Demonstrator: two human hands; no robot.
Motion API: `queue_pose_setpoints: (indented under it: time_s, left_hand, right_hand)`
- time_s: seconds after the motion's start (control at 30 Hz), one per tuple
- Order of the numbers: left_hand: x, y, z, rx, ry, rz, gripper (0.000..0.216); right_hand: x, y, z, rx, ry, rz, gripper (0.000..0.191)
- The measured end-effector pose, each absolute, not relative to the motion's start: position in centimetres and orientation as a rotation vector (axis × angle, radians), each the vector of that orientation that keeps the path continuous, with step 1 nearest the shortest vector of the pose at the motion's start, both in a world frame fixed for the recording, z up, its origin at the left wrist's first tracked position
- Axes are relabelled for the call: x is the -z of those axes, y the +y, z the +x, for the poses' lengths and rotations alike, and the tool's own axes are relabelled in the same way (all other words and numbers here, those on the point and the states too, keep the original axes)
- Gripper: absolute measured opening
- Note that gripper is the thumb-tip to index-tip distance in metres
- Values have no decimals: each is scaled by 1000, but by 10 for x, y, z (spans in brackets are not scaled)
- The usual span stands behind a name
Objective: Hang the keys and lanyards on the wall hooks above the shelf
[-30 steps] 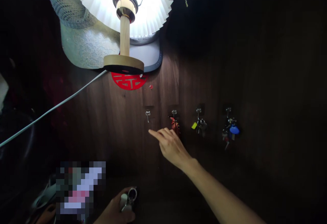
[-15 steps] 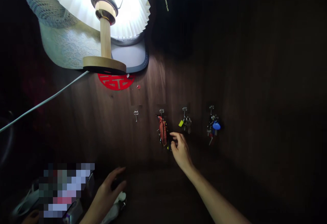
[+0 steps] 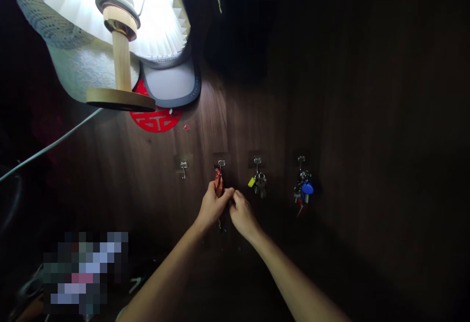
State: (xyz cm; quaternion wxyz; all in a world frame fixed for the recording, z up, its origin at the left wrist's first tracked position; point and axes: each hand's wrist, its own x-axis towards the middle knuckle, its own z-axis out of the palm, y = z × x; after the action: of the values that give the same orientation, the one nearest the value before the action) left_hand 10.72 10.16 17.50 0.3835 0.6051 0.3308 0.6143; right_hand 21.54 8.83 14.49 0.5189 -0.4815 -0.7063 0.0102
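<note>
Several small metal hooks run in a row across a dark wood panel. A red woven keychain (image 3: 219,181) hangs from the second hook (image 3: 221,163). My left hand (image 3: 212,206) is closed around the lower part of this keychain. My right hand (image 3: 240,213) meets it from the right, fingers pinched on the same keychain. The leftmost hook (image 3: 183,166) is bare. A key bunch with a yellow tag (image 3: 258,182) hangs on the third hook, just right of my hands. A bunch with a blue tag (image 3: 304,189) hangs on the fourth.
A lit lamp with a pleated white shade (image 3: 121,57) and wooden base stands at upper left, its grey cord (image 3: 47,147) running left. A red paper cutout (image 3: 156,118) sticks to the panel under it. A grey cap brim (image 3: 171,84) hangs behind. Dark clutter lies at lower left.
My left hand left the thing it held low on the left and rose to the red keychain. My right hand shifted left to meet it. The view panned right.
</note>
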Motion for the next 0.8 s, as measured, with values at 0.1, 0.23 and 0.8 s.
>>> queue_pose_setpoints:
  time_s: [0.1,0.23,0.8]
  left_hand:
    - [-175,105,113,-1505,852,1498,24]
    - [-172,103,114,-1406,843,1456,30]
    - [-205,77,104,-1295,690,1331,37]
  right_hand:
    - [-155,78,227,96,-1798,-1207,40]
    - [-184,72,241,249,-1808,-1202,43]
    - [-223,75,241,625,-2004,-1437,45]
